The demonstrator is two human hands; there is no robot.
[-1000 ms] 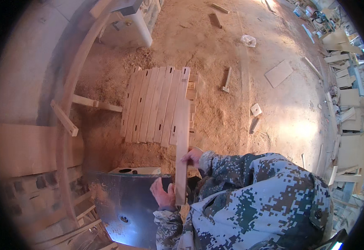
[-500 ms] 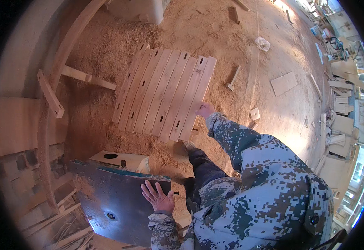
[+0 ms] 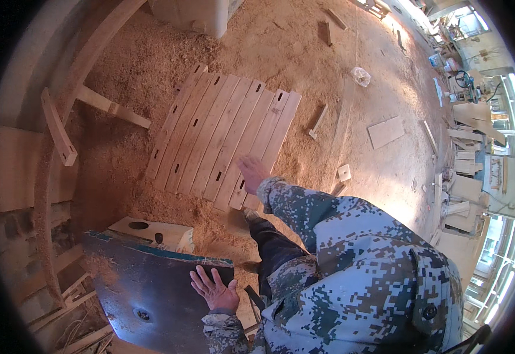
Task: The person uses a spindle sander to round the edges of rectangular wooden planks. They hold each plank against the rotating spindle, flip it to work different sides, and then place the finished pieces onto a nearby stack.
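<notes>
Our left hand [image 3: 217, 290], fingers spread, lies on the table [image 3: 169, 286] near its far right corner; our unclenched right hand [image 3: 254, 175] is over boards [image 3: 219, 133] slanting lengthwise away rightward.

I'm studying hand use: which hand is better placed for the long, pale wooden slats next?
Probably the right hand: it is over the wooden slats, while the left hand is spread over the dark, flat panel.

Dusty brown floor [image 3: 293, 65], bright patch [image 3: 403, 203] toward right; windows [image 3: 494, 277] along right edge, pale wall [image 3: 509, 203] between.
</notes>
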